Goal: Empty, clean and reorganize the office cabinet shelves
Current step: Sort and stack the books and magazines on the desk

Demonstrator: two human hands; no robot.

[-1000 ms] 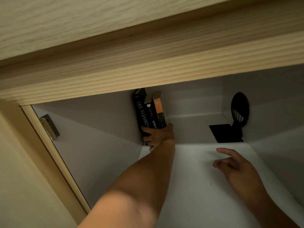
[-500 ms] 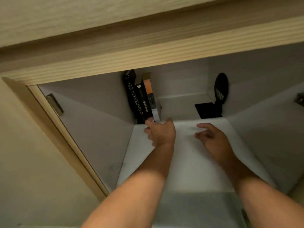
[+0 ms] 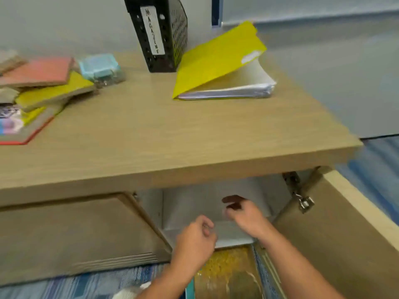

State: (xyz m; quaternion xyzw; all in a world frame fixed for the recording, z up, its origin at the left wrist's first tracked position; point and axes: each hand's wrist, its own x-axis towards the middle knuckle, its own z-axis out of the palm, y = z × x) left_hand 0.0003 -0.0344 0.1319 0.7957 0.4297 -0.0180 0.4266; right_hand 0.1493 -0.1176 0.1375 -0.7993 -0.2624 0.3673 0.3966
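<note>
The open office cabinet (image 3: pixel 185 203) shows only a pale inner wall and a strip of its white shelf (image 3: pixel 233 234); the books inside are hidden from this angle. My left hand (image 3: pixel 195 238) hovers at the front edge of the opening, fingers loosely curled, holding nothing. Slightly deeper and to the right, my right hand (image 3: pixel 244 214) is also empty with relaxed fingers. On the wooden cabinet top (image 3: pixel 194 137) stand a black holder labelled MAGAZINE (image 3: pixel 159 31), a yellow folder of papers (image 3: pixel 222 63), a pile of books (image 3: pixel 36 87) and a light-blue lidded box (image 3: pixel 99 65).
The left door (image 3: pixel 75 234) and right door (image 3: pixel 323 244) both swing outward, with a metal hinge (image 3: pixel 302 201) at the upper right. A yellowish flat object (image 3: pixel 228 270) lies below my hands. Blue striped carpet (image 3: pixel 377 175) covers the floor.
Both hands have drawn back from deep in the shelf to its front edge; my left hand has left the books. The view has lifted, showing the cabinet top.
</note>
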